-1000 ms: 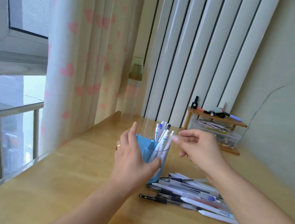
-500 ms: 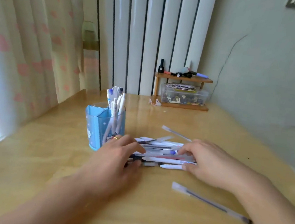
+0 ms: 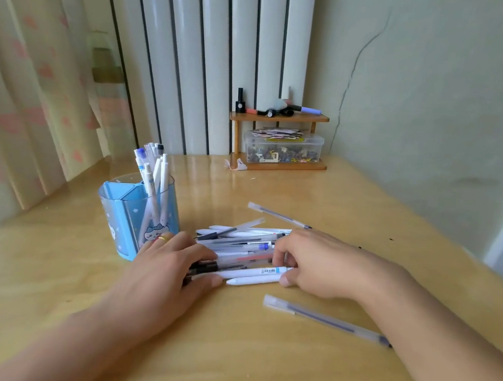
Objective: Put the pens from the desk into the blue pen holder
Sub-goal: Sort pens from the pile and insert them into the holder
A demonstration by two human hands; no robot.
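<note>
The blue pen holder (image 3: 127, 222) stands on the desk at the left, with several white pens (image 3: 158, 179) upright in its clear compartment. Just right of it lies a pile of pens (image 3: 243, 243). My left hand (image 3: 167, 272) rests palm down on the pile's left end, fingers apart, beside the holder. My right hand (image 3: 320, 265) is at the pile's right end, fingers curled onto the pens and thumb against a white pen (image 3: 255, 274). One clear pen (image 3: 323, 321) lies alone in front of the pile, another clear pen (image 3: 279, 215) behind it.
The wooden desk (image 3: 223, 361) runs to a wall on the right. At the back stands a small wooden shelf (image 3: 279, 117) over a clear box of small items (image 3: 282, 149). Curtains (image 3: 19, 82) hang along the left edge.
My left hand has let go of the holder and dropped onto the pile. My right hand has come down from the holder's top to the pile's right end. The view has swung right.
</note>
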